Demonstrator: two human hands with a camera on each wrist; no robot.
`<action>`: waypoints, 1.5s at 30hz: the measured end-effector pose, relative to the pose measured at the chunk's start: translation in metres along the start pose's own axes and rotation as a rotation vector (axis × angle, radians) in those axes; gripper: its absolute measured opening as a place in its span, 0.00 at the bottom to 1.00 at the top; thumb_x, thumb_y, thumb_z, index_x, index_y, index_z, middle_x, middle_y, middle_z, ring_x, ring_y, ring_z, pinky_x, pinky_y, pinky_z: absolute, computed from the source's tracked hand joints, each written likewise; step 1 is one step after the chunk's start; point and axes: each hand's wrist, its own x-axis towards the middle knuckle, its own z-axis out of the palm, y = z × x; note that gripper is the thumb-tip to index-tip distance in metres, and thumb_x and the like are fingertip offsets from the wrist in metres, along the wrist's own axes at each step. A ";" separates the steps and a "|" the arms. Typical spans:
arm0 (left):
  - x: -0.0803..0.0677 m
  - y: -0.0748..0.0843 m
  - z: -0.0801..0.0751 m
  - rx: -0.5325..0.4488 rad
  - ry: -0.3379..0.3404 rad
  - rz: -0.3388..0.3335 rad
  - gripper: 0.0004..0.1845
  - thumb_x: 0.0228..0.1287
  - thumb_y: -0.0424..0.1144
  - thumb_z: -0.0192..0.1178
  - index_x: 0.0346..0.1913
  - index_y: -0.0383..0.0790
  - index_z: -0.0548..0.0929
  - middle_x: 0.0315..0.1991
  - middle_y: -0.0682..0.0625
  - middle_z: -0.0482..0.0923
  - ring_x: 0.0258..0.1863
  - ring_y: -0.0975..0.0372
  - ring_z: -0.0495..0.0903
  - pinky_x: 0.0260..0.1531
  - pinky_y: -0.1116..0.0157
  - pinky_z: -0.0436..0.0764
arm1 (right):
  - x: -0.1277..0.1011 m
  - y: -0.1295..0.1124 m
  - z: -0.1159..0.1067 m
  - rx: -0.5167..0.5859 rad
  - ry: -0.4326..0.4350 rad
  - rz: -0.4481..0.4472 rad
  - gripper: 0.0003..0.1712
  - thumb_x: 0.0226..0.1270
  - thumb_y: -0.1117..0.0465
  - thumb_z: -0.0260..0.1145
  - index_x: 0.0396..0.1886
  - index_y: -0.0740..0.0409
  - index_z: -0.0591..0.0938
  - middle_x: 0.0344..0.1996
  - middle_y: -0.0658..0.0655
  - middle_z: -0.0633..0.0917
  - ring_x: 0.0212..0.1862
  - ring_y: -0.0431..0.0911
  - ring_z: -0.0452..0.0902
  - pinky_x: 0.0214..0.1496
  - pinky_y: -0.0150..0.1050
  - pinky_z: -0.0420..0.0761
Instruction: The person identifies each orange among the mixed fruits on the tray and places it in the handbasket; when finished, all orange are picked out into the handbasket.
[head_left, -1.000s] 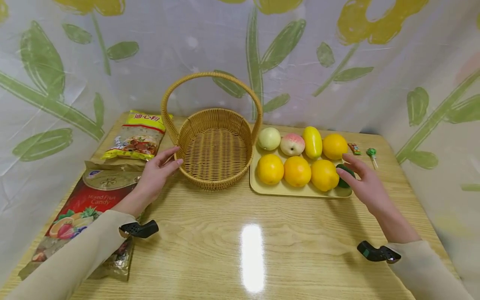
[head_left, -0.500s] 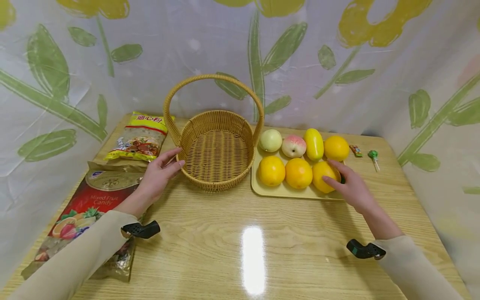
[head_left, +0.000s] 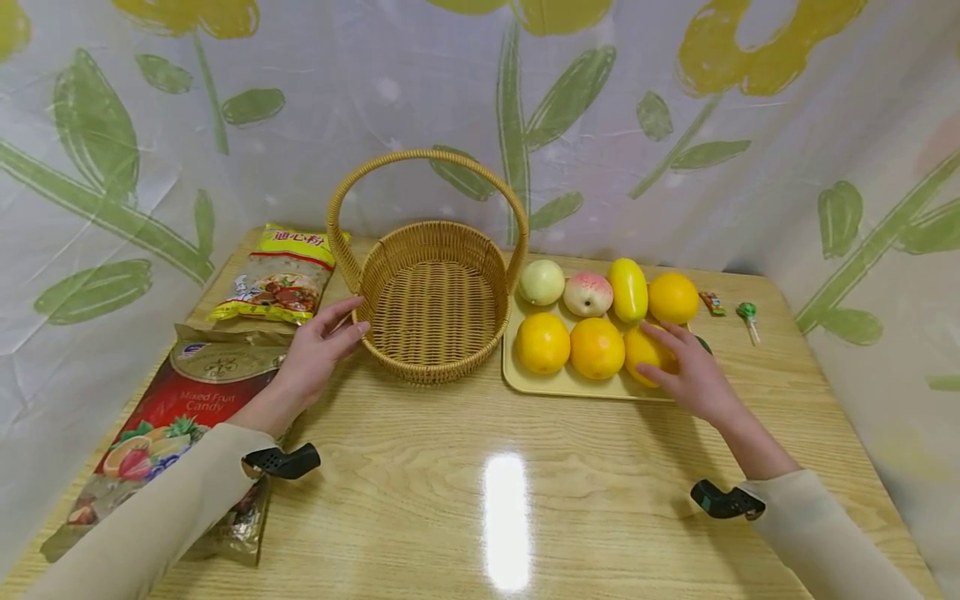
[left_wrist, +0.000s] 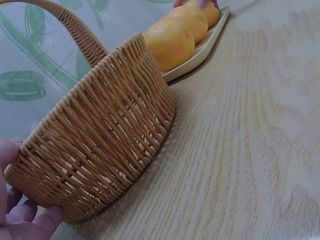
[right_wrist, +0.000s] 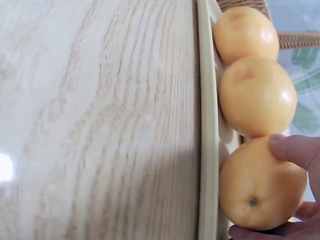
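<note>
Leftward along the shallow pale-yellow tray (head_left: pixel 555 391), the right hand (head_left: pixel 693 377) has moved over the past second, from beside a dark green rounded object (head_left: pixel 703 343) onto the yellow-orange rounded fruit (right_wrist: pixel 260 185) at the right end of the front row. It grasps that fruit, thumb on one side and fingers bent round another; the fruit sits in the tray, touching its neighbour.

At the left side of the round tan wicker basket with a tall arched handle (head_left: pixel 427 370), the left hand (head_left: pixel 317 350) holds the rim, with bent fingers against the woven outer wall.

Two more yellow-orange round fruits (head_left: pixel 597 348) complete the front row. Behind them, from left to right, are a pale green round fruit (head_left: pixel 542 282), a pink-and-white peach (head_left: pixel 588 293), a long bright-yellow fruit (head_left: pixel 628 289) and an orange round fruit (head_left: pixel 672 297).

To the tray's right, a small red-and-green wrapped sweet (head_left: pixel 712 303) and a green-topped lollipop (head_left: pixel 746 309) lie on the light wood-grain surface (head_left: pixel 405 500). Left of the basket are a yellow-and-clear plastic food bag (head_left: pixel 281 275) and a larger red-and-brown candy bag (head_left: pixel 202 392), partly covered by the left arm.
</note>
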 end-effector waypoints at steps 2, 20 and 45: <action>0.000 0.000 -0.001 0.000 -0.001 -0.001 0.34 0.71 0.45 0.59 0.75 0.40 0.61 0.76 0.46 0.52 0.74 0.54 0.53 0.58 0.69 0.74 | 0.000 0.000 0.001 -0.013 0.011 -0.016 0.34 0.69 0.58 0.67 0.70 0.65 0.68 0.68 0.78 0.59 0.67 0.74 0.54 0.64 0.72 0.57; 0.000 0.001 -0.001 -0.013 0.000 -0.003 0.33 0.72 0.43 0.58 0.75 0.40 0.60 0.76 0.46 0.52 0.74 0.55 0.54 0.67 0.52 0.66 | 0.003 -0.026 -0.048 0.268 0.096 0.133 0.38 0.75 0.50 0.59 0.78 0.54 0.56 0.70 0.69 0.55 0.62 0.65 0.63 0.60 0.54 0.76; 0.000 -0.001 0.000 0.008 -0.006 0.018 0.33 0.73 0.43 0.57 0.75 0.37 0.60 0.77 0.47 0.51 0.75 0.54 0.52 0.61 0.69 0.72 | 0.061 -0.155 -0.008 0.431 -0.225 -0.217 0.32 0.75 0.49 0.59 0.75 0.41 0.63 0.71 0.47 0.65 0.59 0.47 0.72 0.59 0.46 0.75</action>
